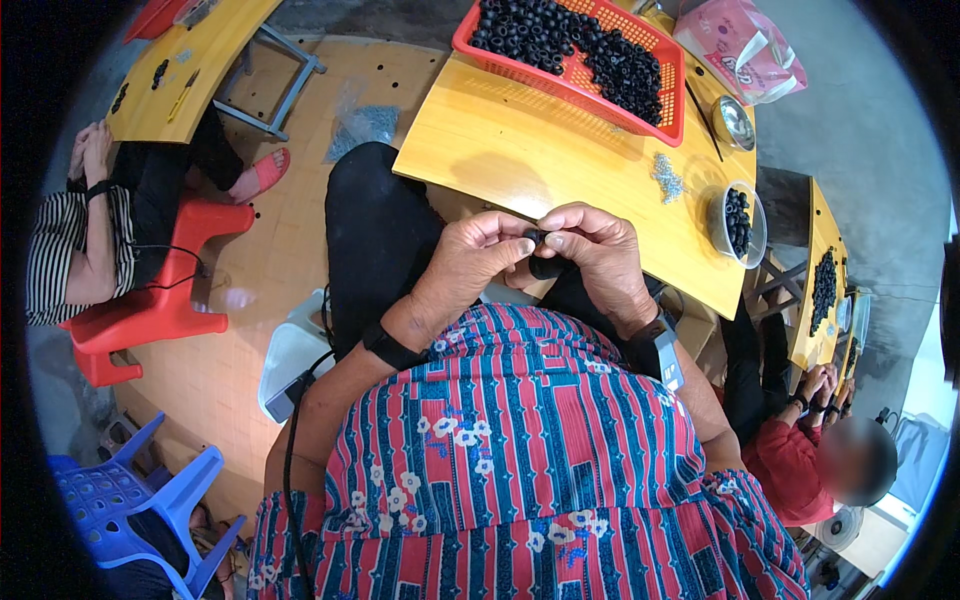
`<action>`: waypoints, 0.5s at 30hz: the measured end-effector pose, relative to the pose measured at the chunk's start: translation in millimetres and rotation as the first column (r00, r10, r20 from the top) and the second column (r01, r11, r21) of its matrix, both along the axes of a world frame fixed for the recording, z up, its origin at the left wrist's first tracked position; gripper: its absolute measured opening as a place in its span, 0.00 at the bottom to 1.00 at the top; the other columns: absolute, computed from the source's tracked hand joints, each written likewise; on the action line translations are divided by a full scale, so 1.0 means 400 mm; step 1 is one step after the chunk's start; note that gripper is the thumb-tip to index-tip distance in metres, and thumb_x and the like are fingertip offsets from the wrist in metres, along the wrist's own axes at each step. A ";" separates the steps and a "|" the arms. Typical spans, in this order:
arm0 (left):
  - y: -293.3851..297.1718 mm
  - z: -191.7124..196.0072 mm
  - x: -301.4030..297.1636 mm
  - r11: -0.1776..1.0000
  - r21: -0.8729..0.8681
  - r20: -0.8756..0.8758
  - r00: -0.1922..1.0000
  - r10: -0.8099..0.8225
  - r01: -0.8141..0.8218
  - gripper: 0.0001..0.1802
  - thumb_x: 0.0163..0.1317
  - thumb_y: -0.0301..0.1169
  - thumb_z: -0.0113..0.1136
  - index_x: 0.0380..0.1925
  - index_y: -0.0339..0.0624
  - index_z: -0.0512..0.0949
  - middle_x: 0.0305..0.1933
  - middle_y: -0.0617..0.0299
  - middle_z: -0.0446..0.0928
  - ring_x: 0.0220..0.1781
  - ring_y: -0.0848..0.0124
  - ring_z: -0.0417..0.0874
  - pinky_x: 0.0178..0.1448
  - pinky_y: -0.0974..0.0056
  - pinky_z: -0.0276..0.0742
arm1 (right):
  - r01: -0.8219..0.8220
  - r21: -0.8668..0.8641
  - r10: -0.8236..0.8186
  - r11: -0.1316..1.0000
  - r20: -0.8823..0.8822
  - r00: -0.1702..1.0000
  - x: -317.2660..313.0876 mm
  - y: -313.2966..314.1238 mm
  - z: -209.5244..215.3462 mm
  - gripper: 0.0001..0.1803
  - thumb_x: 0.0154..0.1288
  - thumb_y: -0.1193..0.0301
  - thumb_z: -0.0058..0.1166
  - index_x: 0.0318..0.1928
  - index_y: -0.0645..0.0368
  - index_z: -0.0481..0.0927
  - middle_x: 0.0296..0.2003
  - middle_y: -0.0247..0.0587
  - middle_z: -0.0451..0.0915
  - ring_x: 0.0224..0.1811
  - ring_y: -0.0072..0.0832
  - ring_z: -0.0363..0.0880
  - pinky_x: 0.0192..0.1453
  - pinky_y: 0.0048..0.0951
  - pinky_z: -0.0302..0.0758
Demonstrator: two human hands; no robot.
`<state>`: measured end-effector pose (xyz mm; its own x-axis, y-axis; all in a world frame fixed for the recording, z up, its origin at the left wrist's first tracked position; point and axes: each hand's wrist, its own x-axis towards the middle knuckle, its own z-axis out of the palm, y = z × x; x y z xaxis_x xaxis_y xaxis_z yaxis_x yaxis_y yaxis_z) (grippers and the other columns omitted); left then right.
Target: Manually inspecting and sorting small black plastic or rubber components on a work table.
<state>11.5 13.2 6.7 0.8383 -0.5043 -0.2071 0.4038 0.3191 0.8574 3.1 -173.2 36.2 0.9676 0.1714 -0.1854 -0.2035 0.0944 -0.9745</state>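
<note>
My left hand (478, 252) and my right hand (600, 258) meet over my lap, just off the near edge of the yellow table (500, 130). Thumbs and fingertips of both are pinched on a small round black part (536, 237). Fingers hide most of it, so its exact kind is unclear. A dark shape below the fingertips cannot be told apart from my trousers. Beyond my hands, a red plastic basket (570, 92) holds many small black ring-shaped parts (625, 75). Nearer my right hand lie a pile of small metal pieces (667, 180) and a clear tub (755, 245) with more black parts.
On the table's right side are a metal bowl (735, 122), a thin black rod (703, 120) and a pink bag (740, 50). A bag of small metal pieces (365, 130) lies on the floor. People sit at other tables left and right; a blue stool (140, 500) stands lower left.
</note>
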 end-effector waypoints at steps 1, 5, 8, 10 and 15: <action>0.000 -0.001 -0.001 1.000 0.013 0.000 1.000 0.008 -0.008 0.11 0.63 0.29 0.58 0.44 0.38 0.77 0.37 0.67 0.77 0.36 0.82 0.75 0.41 0.75 0.73 | 0.000 -0.001 0.000 1.000 0.001 1.000 0.001 0.001 0.000 0.08 0.60 0.83 0.55 0.40 0.65 0.81 0.33 0.34 0.81 0.33 0.17 0.78 0.41 0.19 0.77; 0.000 -0.003 -0.002 1.000 0.004 0.004 1.000 0.022 -0.022 0.11 0.63 0.29 0.58 0.44 0.37 0.77 0.36 0.67 0.77 0.35 0.82 0.75 0.41 0.76 0.73 | 0.009 0.000 -0.009 1.000 0.026 1.000 0.001 0.008 0.003 0.08 0.59 0.83 0.55 0.40 0.65 0.81 0.34 0.34 0.81 0.34 0.18 0.78 0.42 0.19 0.77; -0.002 -0.001 -0.003 0.999 0.008 -0.001 1.000 0.031 -0.031 0.11 0.63 0.28 0.58 0.44 0.37 0.77 0.36 0.66 0.78 0.35 0.82 0.75 0.41 0.75 0.73 | 0.018 -0.013 -0.017 1.000 0.049 0.999 -0.001 0.009 0.003 0.08 0.59 0.84 0.55 0.39 0.65 0.82 0.35 0.35 0.80 0.35 0.18 0.78 0.43 0.19 0.77; -0.002 -0.001 -0.004 1.000 0.008 -0.005 1.000 0.030 -0.030 0.11 0.63 0.28 0.58 0.44 0.37 0.77 0.36 0.66 0.78 0.35 0.81 0.75 0.40 0.75 0.73 | 0.021 -0.028 -0.019 0.999 0.065 0.998 -0.003 0.010 0.001 0.08 0.59 0.84 0.55 0.39 0.65 0.82 0.35 0.35 0.80 0.35 0.18 0.78 0.44 0.19 0.77; 0.000 -0.005 -0.005 0.999 0.019 -0.008 0.999 0.047 -0.047 0.11 0.62 0.28 0.58 0.43 0.37 0.77 0.36 0.67 0.78 0.34 0.81 0.75 0.40 0.75 0.73 | 0.057 0.031 -0.057 0.998 0.014 0.998 -0.010 0.020 -0.002 0.07 0.61 0.81 0.54 0.39 0.67 0.82 0.37 0.36 0.78 0.34 0.19 0.78 0.42 0.19 0.76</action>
<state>9.4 13.0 4.5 0.8590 -0.4607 -0.2231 0.3960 0.3220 0.8599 -0.9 -165.4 35.3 0.9785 0.1214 -0.1665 -0.1824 0.1350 -0.9739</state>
